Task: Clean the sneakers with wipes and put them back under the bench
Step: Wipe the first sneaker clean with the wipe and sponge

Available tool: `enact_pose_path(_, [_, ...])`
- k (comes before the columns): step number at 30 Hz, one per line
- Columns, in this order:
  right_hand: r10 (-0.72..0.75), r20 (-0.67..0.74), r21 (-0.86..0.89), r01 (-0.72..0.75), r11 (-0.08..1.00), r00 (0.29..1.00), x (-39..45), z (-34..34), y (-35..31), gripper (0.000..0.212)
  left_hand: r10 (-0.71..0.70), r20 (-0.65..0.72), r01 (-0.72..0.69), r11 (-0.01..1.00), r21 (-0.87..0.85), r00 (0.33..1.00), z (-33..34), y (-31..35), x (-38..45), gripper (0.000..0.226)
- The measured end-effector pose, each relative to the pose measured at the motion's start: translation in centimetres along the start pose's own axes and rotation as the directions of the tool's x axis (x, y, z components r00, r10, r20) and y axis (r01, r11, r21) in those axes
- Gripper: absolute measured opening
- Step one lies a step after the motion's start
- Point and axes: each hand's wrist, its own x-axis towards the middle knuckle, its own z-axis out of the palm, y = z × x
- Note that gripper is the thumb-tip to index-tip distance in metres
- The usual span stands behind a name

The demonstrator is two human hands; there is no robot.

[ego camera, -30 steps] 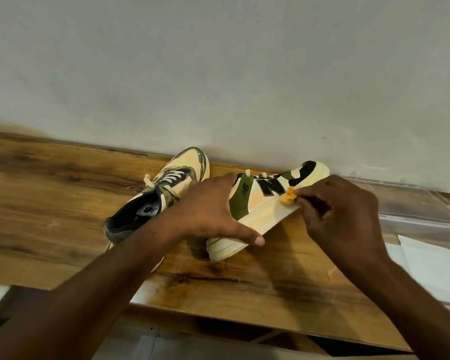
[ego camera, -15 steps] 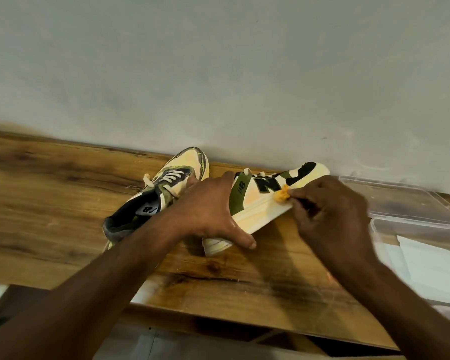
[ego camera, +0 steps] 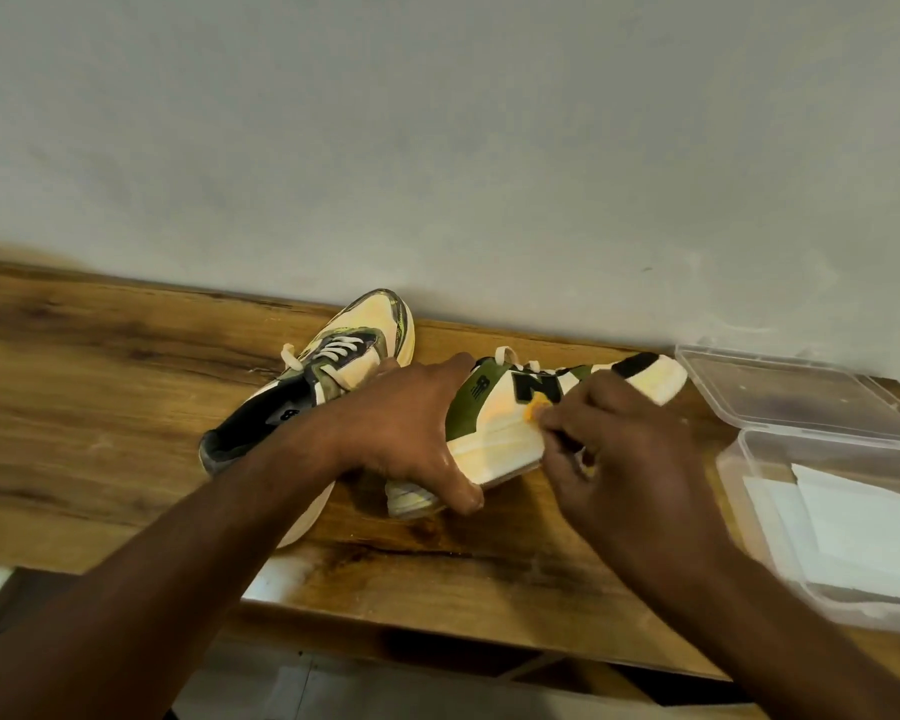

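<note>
Two sneakers sit on the bench [ego camera: 100,407], head view only. I see the left hand [ego camera: 406,433] clamped round the heel end of the near sneaker [ego camera: 500,433], thumb under the sole edge, holding it tipped on its side with the sole facing me. Right hand [ego camera: 630,459] pinches a small yellowed wipe [ego camera: 535,407] against the sidewall, just below the black N logo. Fingers curl on the wipe; most of it is hidden in the hand.

Other sneaker [ego camera: 333,376] lies behind the left forearm, upright, nobody holding it. An open clear box [ego camera: 749,459] with white wipes [ego camera: 853,517] sits at the right, lid [ego camera: 801,392] back against the wall [ego camera: 437,148].

Risks, my call: the held sneaker rests only on its sole edge, so a hard rub could twist it out of the left grip and slide it toward the front edge. The wipe looks used up; more rubbing may smear dirt instead of lifting it. The right elbow is near the box and a wide stroke could knock it.

Orientation: held sneaker's long axis runs left-low to right-high across the view, toe toward the box and wall, heel toward me. Other sneaker's toe points at the wall, heel toward the front left.
</note>
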Motion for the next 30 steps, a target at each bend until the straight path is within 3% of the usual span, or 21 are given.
enact_pose_path(3, [0.018,0.019,0.032,-0.019,0.999,1.000,0.4,-0.7,0.9,0.027,-0.006,0.000,0.006,1.000,-0.013,1.000,-0.1,-0.1,-0.1,0.107])
enact_pose_path(8, [0.159,-0.158,0.007,-0.160,0.987,0.975,1.7,-1.9,3.1,0.024,-0.022,0.012,0.022,0.999,-0.027,1.000,-0.2,0.2,-0.1,0.109])
enact_pose_path(14, [0.036,0.066,0.018,-0.038,0.999,0.997,0.6,0.0,-0.6,0.026,-0.036,0.004,0.036,0.999,-0.016,0.999,-0.4,0.4,-0.2,0.109])
enact_pose_path(20, [0.205,-0.178,0.007,-0.207,0.978,0.962,1.9,-2.7,3.4,0.021,-0.049,0.024,0.049,0.999,0.004,0.999,-0.5,0.7,-0.4,0.115])
enact_pose_path(26, [0.131,0.018,0.073,-0.132,0.989,0.991,1.1,-1.1,0.0,0.020,-0.052,0.019,0.052,0.999,0.010,0.998,-0.6,0.8,-0.6,0.119])
enact_pose_path(30, [0.234,-0.128,0.059,-0.228,0.972,0.964,1.8,-3.2,3.5,0.021,-0.046,0.017,0.045,0.999,0.012,0.999,-0.3,0.9,-0.6,0.117])
